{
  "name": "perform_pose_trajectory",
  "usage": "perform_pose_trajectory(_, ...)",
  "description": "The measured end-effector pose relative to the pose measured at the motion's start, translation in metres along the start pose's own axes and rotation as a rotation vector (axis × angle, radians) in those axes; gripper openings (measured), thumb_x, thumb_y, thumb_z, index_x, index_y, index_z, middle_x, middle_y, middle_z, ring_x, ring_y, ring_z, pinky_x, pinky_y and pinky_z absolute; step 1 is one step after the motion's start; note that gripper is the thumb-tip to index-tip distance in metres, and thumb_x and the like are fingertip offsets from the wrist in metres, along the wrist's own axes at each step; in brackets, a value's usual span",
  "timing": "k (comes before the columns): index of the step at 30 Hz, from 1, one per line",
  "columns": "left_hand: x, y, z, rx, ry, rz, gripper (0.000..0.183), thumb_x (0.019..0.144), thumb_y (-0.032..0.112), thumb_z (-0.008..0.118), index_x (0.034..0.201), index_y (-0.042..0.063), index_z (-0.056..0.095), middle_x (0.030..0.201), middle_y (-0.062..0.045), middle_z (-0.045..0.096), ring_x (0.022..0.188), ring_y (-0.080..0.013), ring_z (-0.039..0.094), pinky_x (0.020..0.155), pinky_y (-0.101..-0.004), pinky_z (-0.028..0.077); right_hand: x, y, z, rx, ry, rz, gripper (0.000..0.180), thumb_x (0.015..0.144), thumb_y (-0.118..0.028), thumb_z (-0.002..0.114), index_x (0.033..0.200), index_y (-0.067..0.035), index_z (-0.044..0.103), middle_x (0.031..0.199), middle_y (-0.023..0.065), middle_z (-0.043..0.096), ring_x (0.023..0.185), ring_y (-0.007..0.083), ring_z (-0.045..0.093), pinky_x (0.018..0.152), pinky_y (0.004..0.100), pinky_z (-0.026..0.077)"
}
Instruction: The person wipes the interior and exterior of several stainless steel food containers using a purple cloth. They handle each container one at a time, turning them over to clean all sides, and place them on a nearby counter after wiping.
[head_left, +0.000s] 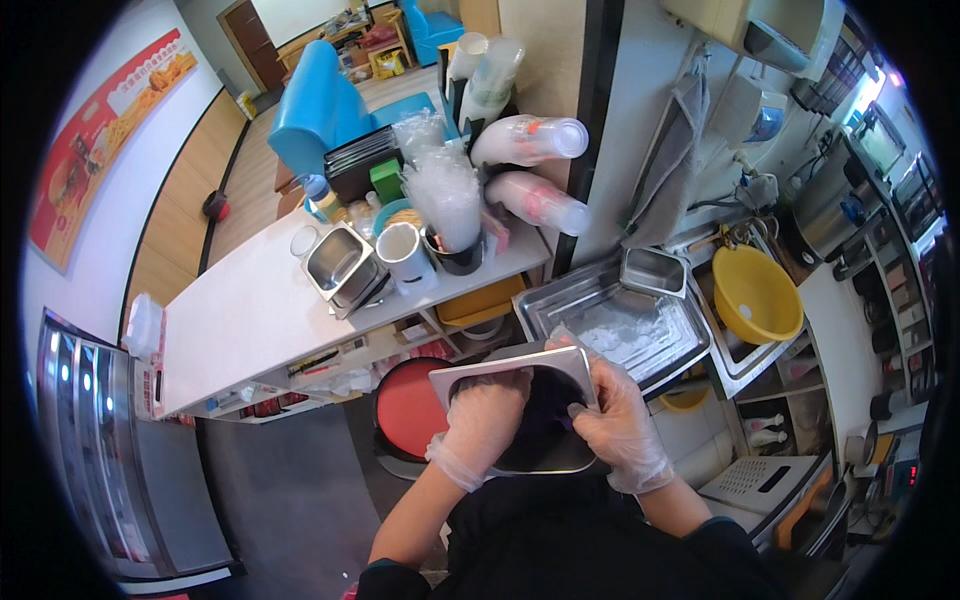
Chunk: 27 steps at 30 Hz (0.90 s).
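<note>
A stainless steel food pan (514, 364) is tilted in front of my body, with its opening towards me. My right hand (621, 427), in a clear disposable glove, grips the pan's side rim, its thumb on the inner side. My left hand (487, 412), gloved too, reaches down into the pan; its fingers are hidden, so I cannot tell whether they hold anything. The inside of the pan looks dark, and its contents are unclear. Below and to the left of the pan is a round red lid or surface (409, 409) with a black surround.
A metal tray (540, 311) with white powder bears a small steel pan (654, 271). Beside it, a yellow basin (757, 296) sits at the sink. The white counter (232, 315) carries steel containers (337, 262), a white canister (405, 255) and stacked plastic cups (529, 139).
</note>
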<state>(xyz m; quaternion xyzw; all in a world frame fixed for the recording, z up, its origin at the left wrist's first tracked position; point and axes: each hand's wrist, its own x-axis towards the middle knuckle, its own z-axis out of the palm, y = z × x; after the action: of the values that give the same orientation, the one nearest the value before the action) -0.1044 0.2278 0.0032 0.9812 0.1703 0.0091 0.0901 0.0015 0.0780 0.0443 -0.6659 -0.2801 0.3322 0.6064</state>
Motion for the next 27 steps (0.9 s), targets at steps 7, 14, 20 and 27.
perform_pose_trajectory(7,0.017,0.004,0.008,-0.047,-0.275,0.162,0.024,0.090,0.024,0.066,0.105,0.006,0.061,0.099,-0.015,0.069,0.089,-0.0343,0.069,0.071,-0.0461,0.057,-0.002,0.026,-0.006,0.158,0.121,-0.027,0.025,0.072,0.015,0.052,0.089,-0.003,0.055,0.093,-0.0001,0.058,0.076,0.0051,0.044,0.066,0.0224,0.037)
perform_pose_trajectory(14,0.013,-0.005,-0.052,-0.434,-0.055,0.296,0.025,0.092,0.021,0.065,0.107,0.002,0.057,0.107,-0.018,0.061,0.098,-0.0379,0.062,0.082,-0.0447,0.051,-0.006,0.033,-0.018,0.193,0.256,-0.049,0.032,0.072,0.015,0.050,0.096,-0.003,0.060,0.086,-0.0030,0.053,0.079,0.0049,0.049,0.071,0.0207,0.042)
perform_pose_trajectory(20,-0.010,-0.001,-0.076,-0.564,-0.012,0.619,0.026,0.093,0.016,0.064,0.108,-0.003,0.055,0.117,-0.023,0.063,0.097,-0.0398,0.067,0.076,-0.0454,0.059,-0.007,0.023,-0.024,0.100,0.319,-0.044,0.038,0.071,0.016,0.049,0.103,0.000,0.062,0.107,0.0042,0.064,0.091,0.0080,0.058,0.079,0.0218,0.046)
perform_pose_trajectory(27,-0.040,0.052,-0.019,-0.901,-0.131,0.433,0.072,0.093,0.022,0.066,0.147,-0.008,0.030,0.154,-0.033,0.028,0.139,-0.0468,0.039,0.116,-0.0484,0.035,-0.013,0.000,-0.028,-0.413,0.350,-0.430,0.021,0.072,0.015,0.053,0.082,-0.004,0.048,0.143,0.0169,0.057,0.134,0.0368,0.053,0.117,0.0487,0.030)
